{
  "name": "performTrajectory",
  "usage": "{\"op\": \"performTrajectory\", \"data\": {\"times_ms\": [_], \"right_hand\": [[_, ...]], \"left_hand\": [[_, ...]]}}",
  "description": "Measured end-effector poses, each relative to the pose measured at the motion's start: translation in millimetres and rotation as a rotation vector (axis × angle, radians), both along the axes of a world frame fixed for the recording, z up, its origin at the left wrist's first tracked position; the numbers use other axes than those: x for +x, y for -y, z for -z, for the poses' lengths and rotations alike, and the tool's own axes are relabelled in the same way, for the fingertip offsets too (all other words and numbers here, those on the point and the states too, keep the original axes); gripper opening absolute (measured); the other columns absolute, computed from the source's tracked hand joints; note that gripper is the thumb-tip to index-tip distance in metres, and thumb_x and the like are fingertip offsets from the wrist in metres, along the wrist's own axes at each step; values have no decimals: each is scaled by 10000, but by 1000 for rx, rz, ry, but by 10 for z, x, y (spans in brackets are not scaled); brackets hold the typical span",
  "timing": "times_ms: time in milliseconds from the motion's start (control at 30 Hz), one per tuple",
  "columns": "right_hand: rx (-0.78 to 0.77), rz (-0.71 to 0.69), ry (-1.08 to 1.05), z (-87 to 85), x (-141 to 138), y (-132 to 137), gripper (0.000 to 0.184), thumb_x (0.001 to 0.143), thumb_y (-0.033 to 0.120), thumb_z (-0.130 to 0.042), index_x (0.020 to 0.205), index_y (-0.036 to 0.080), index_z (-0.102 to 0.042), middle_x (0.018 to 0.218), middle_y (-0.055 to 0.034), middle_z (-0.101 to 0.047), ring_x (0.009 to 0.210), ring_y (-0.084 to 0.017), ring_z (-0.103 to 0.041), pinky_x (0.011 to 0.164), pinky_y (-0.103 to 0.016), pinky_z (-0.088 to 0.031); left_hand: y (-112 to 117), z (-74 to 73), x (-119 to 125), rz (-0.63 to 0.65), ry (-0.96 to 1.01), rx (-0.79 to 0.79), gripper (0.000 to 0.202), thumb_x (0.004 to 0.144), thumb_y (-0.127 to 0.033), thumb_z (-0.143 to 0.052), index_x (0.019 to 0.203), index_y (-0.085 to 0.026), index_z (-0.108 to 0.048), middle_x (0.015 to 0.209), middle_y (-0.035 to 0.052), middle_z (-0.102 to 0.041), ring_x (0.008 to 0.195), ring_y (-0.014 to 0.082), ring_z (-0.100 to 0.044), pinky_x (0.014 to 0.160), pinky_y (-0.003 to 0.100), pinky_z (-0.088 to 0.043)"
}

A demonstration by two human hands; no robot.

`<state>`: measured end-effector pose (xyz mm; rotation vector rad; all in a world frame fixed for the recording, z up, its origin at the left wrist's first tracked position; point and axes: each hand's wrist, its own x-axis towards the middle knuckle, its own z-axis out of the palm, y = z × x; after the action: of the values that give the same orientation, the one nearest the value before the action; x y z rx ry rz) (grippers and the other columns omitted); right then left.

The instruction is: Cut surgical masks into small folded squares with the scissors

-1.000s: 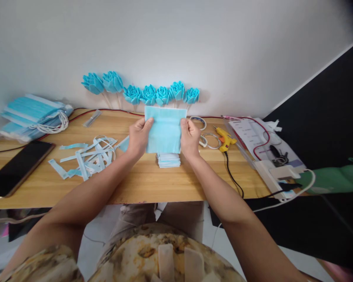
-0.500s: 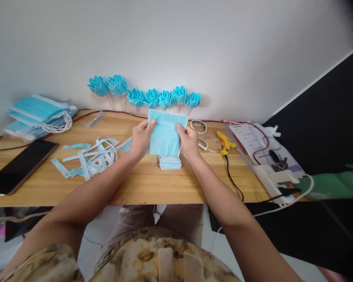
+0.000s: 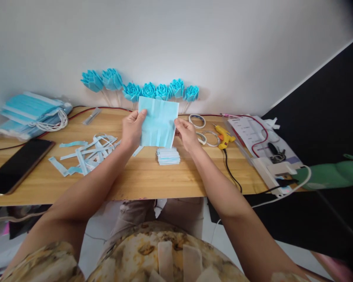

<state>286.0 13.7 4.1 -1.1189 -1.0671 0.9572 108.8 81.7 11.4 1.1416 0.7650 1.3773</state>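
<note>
Both of my hands hold up a light blue sheet of mask fabric [image 3: 158, 122] above the wooden table [image 3: 141, 180]. My left hand [image 3: 132, 128] pinches its left edge near the top. My right hand [image 3: 187, 134] pinches the lower right edge. Just below the sheet a small stack of cut blue pieces [image 3: 168, 156] lies on the table. Behind the sheet a row of blue fabric roses on sticks [image 3: 161, 91] leans against the white wall.
Cut blue strips and ear loops [image 3: 86, 156] lie left of my left hand. A pile of blue face masks [image 3: 32, 114] and a black phone [image 3: 16, 166] are at far left. Tape rolls [image 3: 197, 120], a yellow glue gun [image 3: 225, 138], papers and a power strip [image 3: 275, 174] are on the right.
The sheet has moved slightly left and tilted. My right hand slid down from the sheet's right side to its lower right edge. The view shifted a little.
</note>
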Motion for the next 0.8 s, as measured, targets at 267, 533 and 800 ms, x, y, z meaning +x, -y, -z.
{"op": "performTrajectory", "data": {"times_ms": [267,533,800], "right_hand": [[-15,14,4,-1,24,-18,455,659,627,-822,767,200,-705,676,31,-607,644,-124,-549,592,-264,-487],[-26,51,-67,7,86,-58,443,636,600,-841,780,204,-704,684,34,-632,636,-126,-559,593,-267,-493],[41,4,-78,-24,156,-66,376,658,524,-840,862,231,-720,771,17,-693,689,-138,-595,645,-280,-507]], "left_hand": [[-112,75,-27,124,14,-16,532,695,-662,-833,895,-184,-716,763,41,-724,827,227,-714,679,292,-557],[-196,112,-106,353,-73,-45,554,603,-433,-924,1048,-171,-725,891,71,-778,883,259,-746,765,327,-587],[-193,-2,-138,295,3,13,225,627,-299,-811,812,-198,-735,731,16,-719,696,178,-668,637,269,-517]]}}
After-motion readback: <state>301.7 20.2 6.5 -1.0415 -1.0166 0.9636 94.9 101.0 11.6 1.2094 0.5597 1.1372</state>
